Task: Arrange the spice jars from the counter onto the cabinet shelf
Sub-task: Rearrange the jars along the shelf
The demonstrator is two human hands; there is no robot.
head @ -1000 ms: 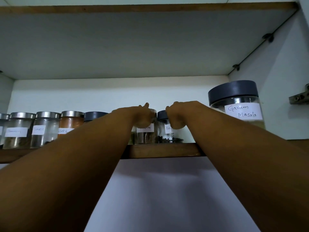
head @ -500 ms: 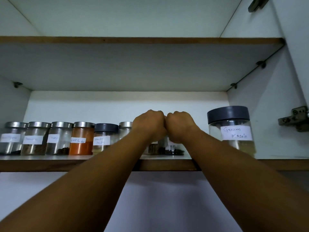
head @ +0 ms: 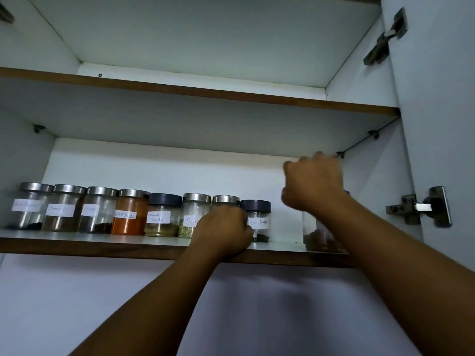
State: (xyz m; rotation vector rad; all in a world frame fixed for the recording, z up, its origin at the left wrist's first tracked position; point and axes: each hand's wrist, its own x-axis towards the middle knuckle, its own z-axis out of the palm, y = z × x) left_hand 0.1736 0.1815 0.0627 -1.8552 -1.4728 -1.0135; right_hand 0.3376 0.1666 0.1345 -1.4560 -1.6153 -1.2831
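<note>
head view showed both arms reaching up to the shelf (head: 102, 246); the right hand (head: 312, 183) sat on top of the big jar (head: 314, 235), fingers curled down over its lid, and it looked blurry; the left hand (head: 223, 233) was curled up low by the shelf edge, in front of the seventh jar (head: 225, 199); it seemed to hold that jar, though its fingers were hidden; the big jar stood at the right end of the shelf, with a gap between it and the pepper jar (head: 257, 222).

i think the step was to bring the big jar in line with the row; the good way was to slide it, not lift it, and keep it flat on the shelf and back from the edge; a grip on the sides looked safer than one on the lid, as a lid can come loose; the left hand could keep the small jars steady so none got knocked; the label should end up at the front.

the count was nine jars, all on the shelf; eight were small, in one row, and one was big; six small jars had shiny lids and two had dark lids; one, the orange jar (head: 131, 217), held orange powder; there were two hinges (head: 421, 208) on the right side, and a top shelf (head: 180, 91) above.
</note>
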